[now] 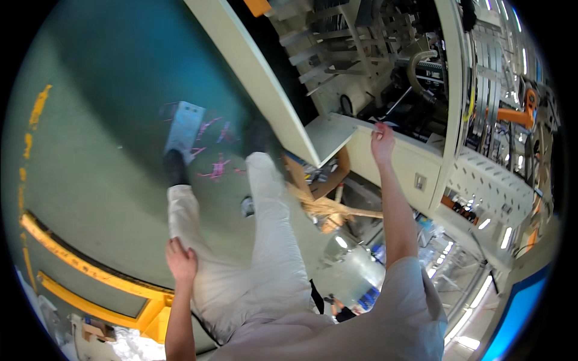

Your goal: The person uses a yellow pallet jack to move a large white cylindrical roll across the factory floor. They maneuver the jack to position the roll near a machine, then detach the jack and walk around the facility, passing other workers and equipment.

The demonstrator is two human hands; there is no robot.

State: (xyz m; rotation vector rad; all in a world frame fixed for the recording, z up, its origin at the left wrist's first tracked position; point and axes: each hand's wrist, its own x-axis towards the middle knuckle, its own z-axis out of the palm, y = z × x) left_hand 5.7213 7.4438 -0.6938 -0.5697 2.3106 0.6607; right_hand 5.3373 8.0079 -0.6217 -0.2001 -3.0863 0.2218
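Note:
My right hand reaches to the sill of an open machine cabinet. Its fingers are drawn together, and a small pale sliver shows at the fingertips; whether they grip it is too blurred to tell. Beyond the fingers lie dark machine parts and a curved hose inside the cabinet. My left hand hangs beside my left thigh, its fingers loosely bent and slightly apart, with nothing visible in it.
A cream cabinet door stands open ahead. Below the sill are a cardboard box holding small parts and a straw broom. A pale plate lies on the green floor by my left foot. Yellow rails run at the left.

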